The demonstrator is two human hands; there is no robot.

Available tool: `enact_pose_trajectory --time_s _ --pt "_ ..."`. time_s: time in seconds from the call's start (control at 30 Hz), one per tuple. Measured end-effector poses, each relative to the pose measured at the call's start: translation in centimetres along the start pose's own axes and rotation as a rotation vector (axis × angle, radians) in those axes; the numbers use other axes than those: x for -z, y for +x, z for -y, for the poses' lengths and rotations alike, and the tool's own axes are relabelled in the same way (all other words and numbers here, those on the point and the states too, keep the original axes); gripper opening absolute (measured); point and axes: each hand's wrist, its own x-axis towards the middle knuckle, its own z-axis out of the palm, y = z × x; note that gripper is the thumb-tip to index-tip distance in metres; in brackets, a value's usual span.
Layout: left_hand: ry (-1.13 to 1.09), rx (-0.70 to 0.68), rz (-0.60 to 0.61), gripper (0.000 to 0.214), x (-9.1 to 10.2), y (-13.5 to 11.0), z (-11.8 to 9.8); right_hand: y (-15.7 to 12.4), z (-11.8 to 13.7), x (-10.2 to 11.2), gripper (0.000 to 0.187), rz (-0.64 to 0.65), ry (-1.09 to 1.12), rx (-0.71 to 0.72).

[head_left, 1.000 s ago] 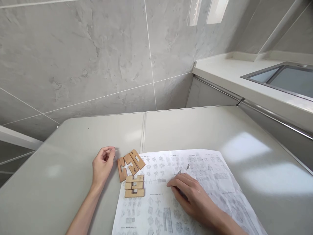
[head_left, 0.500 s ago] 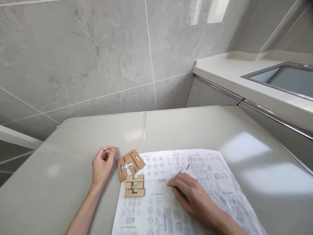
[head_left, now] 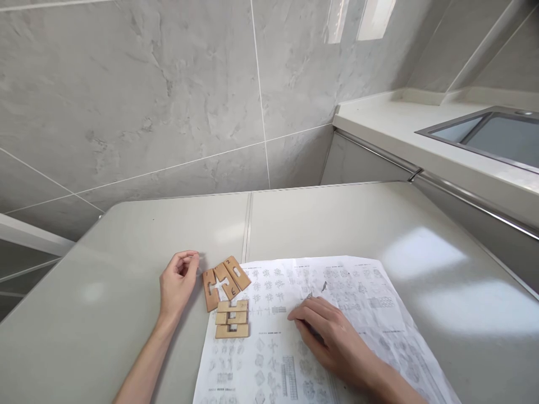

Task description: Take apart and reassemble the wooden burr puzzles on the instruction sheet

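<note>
My left hand [head_left: 180, 278] rests on the table, fingers curled in and thumb against the fingertips. A faint pale sliver shows at its tips, too small to make out. Just right of it lie flat brown wooden puzzle pieces [head_left: 240, 279] with cut-outs and marked numbers, fanned side by side, one bearing a 2. Below them, lighter wooden notched pieces [head_left: 231, 333] lie in a row on the printed paper sheet [head_left: 269, 322]. My right hand [head_left: 326, 331] lies palm down on the sheet, loosely bent, with a gap between thumb and fingers; whatever is beneath the palm is hidden.
The sheet carries rows of small grey drawings, and two small dark marks or scraps [head_left: 324, 286] show beyond my right hand. A seam [head_left: 247, 224] crosses the pale table [head_left: 328, 219]. Grey tiled wall stands behind; a white counter [head_left: 379, 120] with a sink [head_left: 492, 134] is at right.
The view has shifted very slightly. Both hands and the wooden pieces stay where they were.
</note>
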Motion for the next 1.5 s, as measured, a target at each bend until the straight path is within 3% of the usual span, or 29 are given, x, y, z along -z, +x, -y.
enact_pose_trajectory --time_s 1.0,1.5 --pt "0.058 -0.057 0.007 0.029 -0.01 -0.19 -0.28 0.01 0.05 0.08 0.025 -0.006 -0.01 0.008" --pt "0.195 -0.178 0.08 0.028 -0.5 -0.31 0.26 -0.02 -0.08 -0.01 0.024 0.003 -0.001 0.002"
